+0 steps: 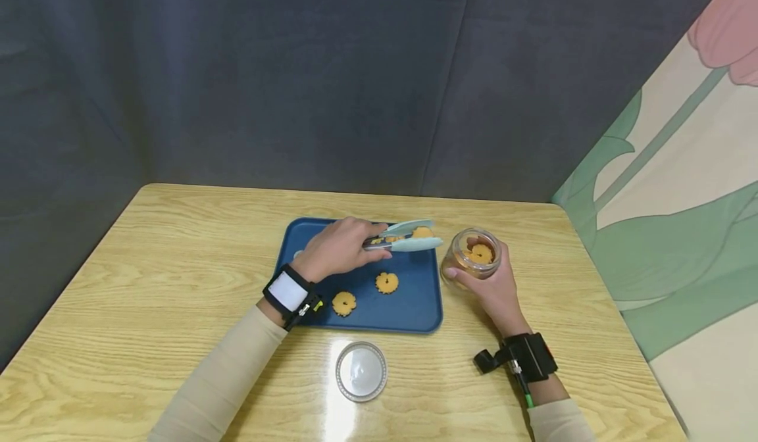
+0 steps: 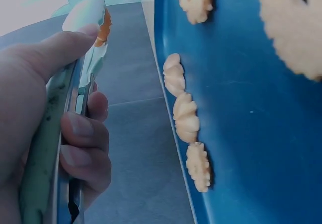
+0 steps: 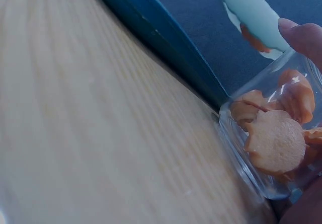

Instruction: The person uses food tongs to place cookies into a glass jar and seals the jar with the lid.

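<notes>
My left hand [image 1: 337, 248] grips a pair of tongs [image 1: 414, 244] with pale green tips over the far side of a blue tray [image 1: 408, 310]. A scalloped cookie [image 2: 104, 28] is pinched between the tips, which point toward the jar. Round the side of a clear glass jar [image 3: 232, 128], right of the tray, my right hand [image 1: 496, 294] has its thumb and fingers wrapped. The jar has no lid on, leans a little toward the tray, and contains several cookies [image 3: 276, 142]. Two flower-shaped cookies [image 1: 387, 283] lie on the tray's near half.
More cookies [image 2: 186, 118] line one edge of the tray in the left wrist view. A round clear lid [image 1: 361, 371] lies on the wooden table [image 1: 148, 284] in front of the tray. Behind the table hangs a dark curtain [image 1: 296, 87]; a floral cloth [image 1: 681, 245] is at the right.
</notes>
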`<action>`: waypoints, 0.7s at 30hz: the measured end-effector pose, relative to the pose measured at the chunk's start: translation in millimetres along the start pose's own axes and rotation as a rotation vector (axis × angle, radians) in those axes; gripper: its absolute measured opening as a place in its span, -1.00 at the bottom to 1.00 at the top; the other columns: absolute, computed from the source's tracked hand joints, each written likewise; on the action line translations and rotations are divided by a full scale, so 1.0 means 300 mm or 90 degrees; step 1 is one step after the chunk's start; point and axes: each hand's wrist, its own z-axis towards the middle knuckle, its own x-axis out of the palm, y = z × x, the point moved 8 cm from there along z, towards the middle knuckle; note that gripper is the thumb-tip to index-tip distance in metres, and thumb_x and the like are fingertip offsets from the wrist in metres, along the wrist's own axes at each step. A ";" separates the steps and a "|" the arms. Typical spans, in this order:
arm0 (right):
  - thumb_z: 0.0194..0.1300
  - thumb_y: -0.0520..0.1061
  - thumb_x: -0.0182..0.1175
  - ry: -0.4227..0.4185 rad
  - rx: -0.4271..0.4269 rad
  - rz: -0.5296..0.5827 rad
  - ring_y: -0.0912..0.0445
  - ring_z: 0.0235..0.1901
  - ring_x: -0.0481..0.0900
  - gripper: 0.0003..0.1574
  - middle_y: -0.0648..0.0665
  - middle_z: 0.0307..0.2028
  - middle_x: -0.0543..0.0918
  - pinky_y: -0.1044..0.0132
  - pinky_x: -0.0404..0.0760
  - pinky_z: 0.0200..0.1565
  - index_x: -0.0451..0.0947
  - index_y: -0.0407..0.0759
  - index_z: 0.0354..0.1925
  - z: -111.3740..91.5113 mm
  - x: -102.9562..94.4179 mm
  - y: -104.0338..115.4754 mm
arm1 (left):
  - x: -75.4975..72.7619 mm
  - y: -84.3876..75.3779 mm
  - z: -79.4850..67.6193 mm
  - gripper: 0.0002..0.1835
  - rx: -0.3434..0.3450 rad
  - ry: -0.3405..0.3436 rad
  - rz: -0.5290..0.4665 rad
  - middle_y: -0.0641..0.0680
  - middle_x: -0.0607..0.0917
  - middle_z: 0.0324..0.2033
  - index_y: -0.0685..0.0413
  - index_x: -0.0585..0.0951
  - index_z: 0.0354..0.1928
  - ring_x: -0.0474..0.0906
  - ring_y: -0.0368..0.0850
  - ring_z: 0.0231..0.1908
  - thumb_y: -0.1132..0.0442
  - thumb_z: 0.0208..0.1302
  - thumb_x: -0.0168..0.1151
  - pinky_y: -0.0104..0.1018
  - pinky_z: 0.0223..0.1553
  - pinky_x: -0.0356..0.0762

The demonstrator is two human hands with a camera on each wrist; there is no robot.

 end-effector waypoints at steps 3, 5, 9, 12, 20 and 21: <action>0.17 -0.09 0.61 0.000 0.001 0.002 0.19 0.36 0.39 0.12 -0.06 0.33 0.44 0.60 0.35 0.27 0.17 0.06 0.51 0.002 0.002 -0.001 | -0.013 -0.011 0.005 -0.38 0.008 -0.006 0.016 -0.10 0.63 -0.43 0.03 0.58 0.42 0.37 -0.31 -0.63 -0.14 0.47 0.31 -0.45 -0.57 0.19; 0.17 -0.09 0.61 -0.001 0.003 0.003 0.18 0.36 0.39 0.12 -0.05 0.33 0.44 0.58 0.35 0.28 0.18 0.07 0.51 0.002 0.003 -0.002 | -0.023 -0.020 0.008 -0.39 0.014 -0.011 0.036 -0.09 0.62 -0.44 0.02 0.58 0.41 0.36 -0.30 -0.62 -0.15 0.47 0.30 -0.46 -0.57 0.18; 0.16 -0.07 0.62 0.001 0.012 -0.003 0.16 0.39 0.38 0.14 -0.03 0.34 0.44 0.56 0.33 0.30 0.16 0.08 0.51 0.001 0.004 -0.006 | -0.045 -0.037 0.015 -0.42 0.027 -0.028 0.075 -0.09 0.56 -0.47 0.00 0.62 0.37 0.38 -0.29 -0.60 -0.16 0.47 0.30 -0.45 -0.57 0.19; 0.17 -0.05 0.61 0.004 0.015 -0.011 0.13 0.42 0.36 0.15 -0.02 0.35 0.44 0.55 0.32 0.31 0.15 0.06 0.52 0.000 0.004 -0.008 | -0.066 -0.054 0.022 -0.47 0.035 -0.043 0.080 -0.08 0.52 -0.50 -0.04 0.64 0.32 0.39 -0.27 -0.57 -0.16 0.46 0.31 -0.44 -0.56 0.21; 0.18 -0.06 0.60 0.003 0.011 -0.008 0.10 0.41 0.36 0.14 -0.04 0.34 0.42 0.55 0.32 0.32 0.14 0.06 0.53 0.003 0.008 -0.007 | -0.115 -0.127 0.037 -0.48 0.051 -0.053 0.055 -0.10 0.58 -0.47 -0.06 0.64 0.30 0.45 -0.26 -0.52 -0.16 0.45 0.32 -0.43 -0.51 0.27; 0.18 -0.07 0.60 0.003 0.010 -0.007 0.10 0.41 0.36 0.14 -0.05 0.34 0.42 0.54 0.32 0.32 0.15 0.06 0.53 0.003 0.009 -0.006 | -0.118 -0.135 0.038 -0.47 0.051 -0.050 0.054 -0.10 0.58 -0.47 -0.07 0.63 0.31 0.46 -0.26 -0.51 -0.17 0.46 0.31 -0.43 -0.51 0.28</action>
